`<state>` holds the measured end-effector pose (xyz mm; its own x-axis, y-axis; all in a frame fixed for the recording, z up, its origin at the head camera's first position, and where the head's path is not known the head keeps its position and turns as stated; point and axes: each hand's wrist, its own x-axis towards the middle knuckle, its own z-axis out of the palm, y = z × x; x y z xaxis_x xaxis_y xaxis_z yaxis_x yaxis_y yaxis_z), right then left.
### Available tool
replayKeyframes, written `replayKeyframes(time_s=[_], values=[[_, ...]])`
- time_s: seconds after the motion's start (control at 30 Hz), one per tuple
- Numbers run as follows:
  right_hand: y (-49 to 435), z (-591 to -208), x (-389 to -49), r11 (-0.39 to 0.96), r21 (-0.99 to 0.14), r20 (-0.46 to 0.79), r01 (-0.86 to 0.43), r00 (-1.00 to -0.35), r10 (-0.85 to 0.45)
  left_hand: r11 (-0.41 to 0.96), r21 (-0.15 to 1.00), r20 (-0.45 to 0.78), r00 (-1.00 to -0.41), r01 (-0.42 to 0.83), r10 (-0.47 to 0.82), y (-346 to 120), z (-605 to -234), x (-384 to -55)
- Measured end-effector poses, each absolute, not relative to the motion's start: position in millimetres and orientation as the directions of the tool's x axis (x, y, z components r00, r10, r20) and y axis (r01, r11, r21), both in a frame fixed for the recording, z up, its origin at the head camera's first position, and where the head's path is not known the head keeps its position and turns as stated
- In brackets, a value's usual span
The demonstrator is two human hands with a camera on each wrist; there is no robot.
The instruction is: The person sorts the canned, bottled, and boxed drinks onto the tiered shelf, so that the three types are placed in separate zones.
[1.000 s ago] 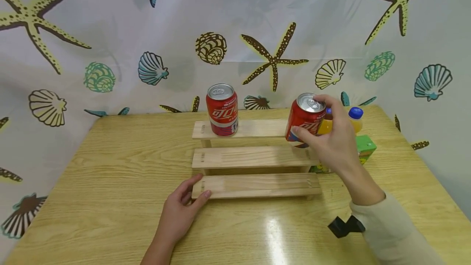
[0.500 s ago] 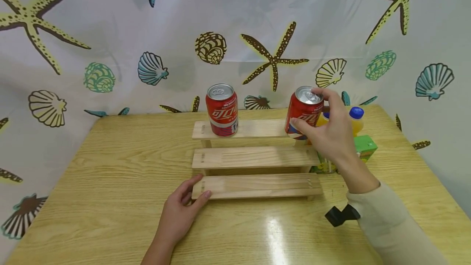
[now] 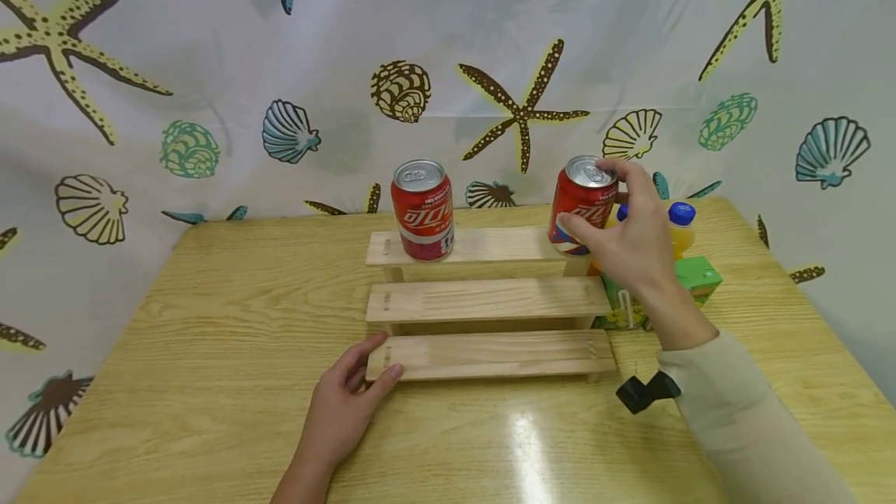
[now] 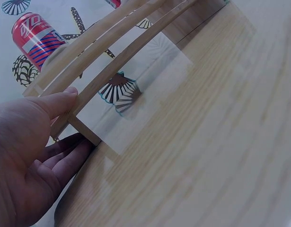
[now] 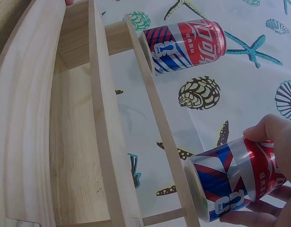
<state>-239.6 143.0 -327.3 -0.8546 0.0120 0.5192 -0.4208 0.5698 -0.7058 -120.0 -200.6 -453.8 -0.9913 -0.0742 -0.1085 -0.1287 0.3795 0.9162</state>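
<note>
A three-step wooden rack (image 3: 490, 299) stands on the table. My left hand (image 3: 344, 403) holds the left end of its lowest step, thumb on the board and fingers around the end. In the left wrist view, the thumb of that hand (image 4: 36, 142) lies on the slat. My right hand (image 3: 637, 243) grips a red soda can (image 3: 579, 197) by its upper part and side, at the right end of the top step. The base of this can (image 5: 221, 179) looks to be at the top board in the right wrist view. Another red soda can (image 3: 423, 212) stands upright on the top step's left end.
Right of the rack, partly behind my right hand, are bottles of orange drink with blue caps (image 3: 681, 215) and green drink cartons (image 3: 700, 278). A cloth with shells and starfish (image 3: 336, 37) hangs behind the wooden table (image 3: 231, 333).
My right hand has raised the can slightly and moved it back, from in front of the top step to over its right end. The left hand stays on the rack.
</note>
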Motion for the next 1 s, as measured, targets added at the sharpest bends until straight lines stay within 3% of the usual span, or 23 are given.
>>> replayKeyframes(time_s=[0.67, 1.0], values=[[149.1, -329.9, -243.1, 0.576, -0.687, 0.512, -0.443, -0.858, -0.05, 0.37, 0.92, -0.106, -0.991, -0.129, -0.081, -199.5, -455.7, -120.7], [156.6, -332.1, -236.6, 0.48, -0.785, 0.427, -0.392, -0.903, -0.041, 0.385, 0.915, -0.1, -0.992, -0.123, -0.08, -199.2, -454.3, -119.9]])
